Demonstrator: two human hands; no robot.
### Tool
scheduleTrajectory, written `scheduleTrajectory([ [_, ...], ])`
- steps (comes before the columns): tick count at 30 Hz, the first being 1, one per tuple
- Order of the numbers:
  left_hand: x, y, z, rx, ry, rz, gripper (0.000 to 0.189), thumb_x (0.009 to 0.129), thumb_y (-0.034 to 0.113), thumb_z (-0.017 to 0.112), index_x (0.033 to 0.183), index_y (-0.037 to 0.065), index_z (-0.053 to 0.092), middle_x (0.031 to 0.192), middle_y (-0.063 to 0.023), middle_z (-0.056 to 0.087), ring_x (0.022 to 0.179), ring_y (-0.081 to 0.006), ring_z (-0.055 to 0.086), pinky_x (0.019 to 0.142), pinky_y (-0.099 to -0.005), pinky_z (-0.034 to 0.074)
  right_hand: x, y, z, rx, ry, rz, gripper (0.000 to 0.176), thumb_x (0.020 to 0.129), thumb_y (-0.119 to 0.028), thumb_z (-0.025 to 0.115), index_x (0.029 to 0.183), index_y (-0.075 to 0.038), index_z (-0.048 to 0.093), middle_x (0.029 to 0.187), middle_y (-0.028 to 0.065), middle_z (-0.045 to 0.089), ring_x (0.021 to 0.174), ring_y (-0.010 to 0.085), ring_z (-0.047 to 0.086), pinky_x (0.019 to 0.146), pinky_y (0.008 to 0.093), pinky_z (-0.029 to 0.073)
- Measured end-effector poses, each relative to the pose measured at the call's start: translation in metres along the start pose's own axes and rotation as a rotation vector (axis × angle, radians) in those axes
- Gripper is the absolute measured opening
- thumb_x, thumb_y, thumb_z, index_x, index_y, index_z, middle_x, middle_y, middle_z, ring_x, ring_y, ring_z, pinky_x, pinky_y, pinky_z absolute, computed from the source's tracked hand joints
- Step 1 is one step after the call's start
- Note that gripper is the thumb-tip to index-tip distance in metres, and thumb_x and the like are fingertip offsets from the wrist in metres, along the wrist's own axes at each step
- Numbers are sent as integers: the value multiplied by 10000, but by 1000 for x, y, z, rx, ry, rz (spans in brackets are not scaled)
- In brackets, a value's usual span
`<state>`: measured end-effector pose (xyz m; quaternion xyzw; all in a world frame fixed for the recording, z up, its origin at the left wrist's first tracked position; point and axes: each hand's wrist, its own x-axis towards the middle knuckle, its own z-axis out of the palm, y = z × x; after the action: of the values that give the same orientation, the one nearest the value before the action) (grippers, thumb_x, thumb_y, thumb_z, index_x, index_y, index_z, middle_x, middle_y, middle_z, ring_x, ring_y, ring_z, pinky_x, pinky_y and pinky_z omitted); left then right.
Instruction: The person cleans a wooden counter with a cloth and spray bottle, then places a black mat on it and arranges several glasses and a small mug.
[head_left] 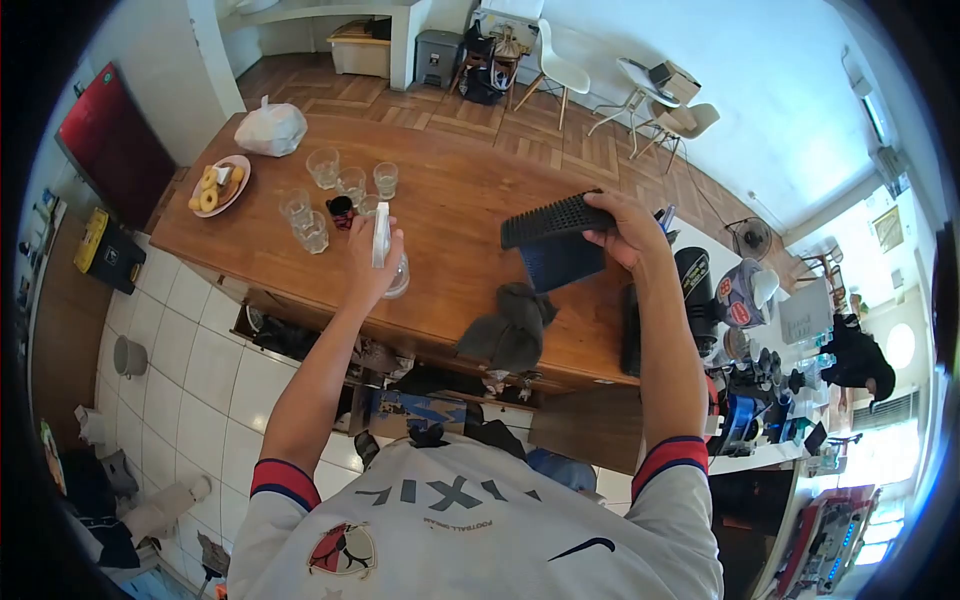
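Observation:
My left hand is closed around a slim white object, seen nearly edge-on over the wooden table; I cannot tell its kind. Close by it are a clear glass, partly hidden by the hand, and a small black-and-red item. With fingers and thumb, my right hand grips one end of a black studded rubber mat, tilted above the table. A dark blue mat shows beneath it. Nearer to me, a crumpled grey cloth lies at the table's front edge.
Several clear glasses stand on the left half of the wooden table. Farther left are a plate of doughnuts and a white plastic bag. A counter with cups and equipment runs along the right, where a person in black leans.

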<state>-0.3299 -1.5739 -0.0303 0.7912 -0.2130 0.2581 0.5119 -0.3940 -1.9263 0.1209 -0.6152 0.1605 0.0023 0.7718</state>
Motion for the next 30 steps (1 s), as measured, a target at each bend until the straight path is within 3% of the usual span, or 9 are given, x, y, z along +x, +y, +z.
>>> scheduleTrajectory([
  [3,2,-17,18,78,55,-32,218,877,184,659,997,4,635,954,-161,596,931,-341,581,822,-416,466,24,-9,-6,-210,-74,71,167,872,-162,666,982,-38,654,832,46,676,700,131,651,538,254,545],
  [7,1,-28,25,148,128,-206,304,856,223,702,1042,-9,641,990,-185,603,966,-357,569,832,-424,465,67,-49,0,-1147,-107,-60,198,779,-164,697,902,-8,702,731,47,646,639,122,599,516,276,487],
  [11,-17,-15,25,136,167,-296,682,824,251,751,1369,-21,445,1207,-218,544,1136,-361,514,978,-448,397,145,-81,-5,-1347,21,-170,231,783,-160,700,900,39,704,731,64,654,652,150,603,574,325,488],
  [12,-31,-10,26,254,225,-270,822,827,272,757,1444,-43,315,1314,-249,484,1255,-372,436,1061,-457,329,161,-82,-6,-1350,15,-169,231,783,-160,700,900,39,704,731,64,654,652,150,603,574,325,488],
  [14,-67,17,32,258,289,-428,746,861,268,725,1416,-61,350,1343,-266,465,1282,-396,413,1083,-476,307,188,-79,-4,-925,-32,-492,297,773,-193,722,891,79,700,759,136,681,688,219,646,631,364,505],
  [23,-128,27,131,256,-80,-291,445,921,233,608,1249,-51,507,1212,-255,507,1151,-420,482,1000,-470,394,256,-43,29,-557,-98,-392,370,867,-218,685,1104,62,637,976,160,690,876,232,637,779,369,494],
  [26,-125,23,141,335,-64,-280,391,931,223,575,1214,-42,524,1185,-251,515,1130,-422,492,981,-479,410,327,12,-47,-669,-34,-528,441,877,-311,661,1122,56,651,1026,221,696,959,325,663,839,387,497],
  [28,-124,27,141,374,-40,-266,369,935,219,561,1202,-34,529,1183,-249,517,1124,-422,496,978,-484,414,353,68,-115,-684,130,-435,473,878,-357,649,1099,61,665,1029,223,699,986,325,665,849,398,495],
  [30,-121,31,139,391,-84,-303,357,923,214,570,1186,-26,534,1184,-235,521,1115,-419,504,978,-493,416,271,60,-106,-862,220,-135,425,874,-291,673,1122,54,658,1027,238,693,994,312,663,819,391,500],
])
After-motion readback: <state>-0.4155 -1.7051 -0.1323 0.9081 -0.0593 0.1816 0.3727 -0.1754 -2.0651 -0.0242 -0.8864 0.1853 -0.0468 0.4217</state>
